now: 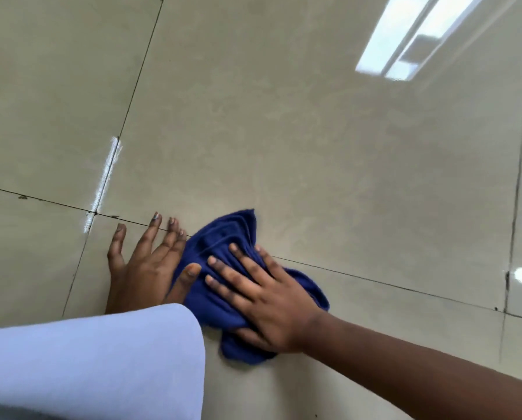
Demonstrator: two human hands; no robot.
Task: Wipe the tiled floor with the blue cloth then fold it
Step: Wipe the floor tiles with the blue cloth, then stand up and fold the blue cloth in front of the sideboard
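Clearly the wiping is the step in hand and the folding has not begun: the blue cloth (223, 268) lies bunched and creased on the tiled floor (314, 147), straddling a dark grout line (390, 284), with no neat edge or layer to it. How much of the floor has been covered cannot be told; the tiles are glossy all over and show only window glare (411, 37).

As for the grip, the right hand (265, 301) lies on top of the cloth with its fingers (232, 269) spread and nearly straight, pressing the fabric down flat rather than clutching it. The left hand (146, 265) is open too, palm down on the bare tile just beside the cloth, its thumb touching the cloth's near edge (it looks like a bracing hand, bearing weight). A pale sleeve or garment (87, 365) fills the lower left corner.
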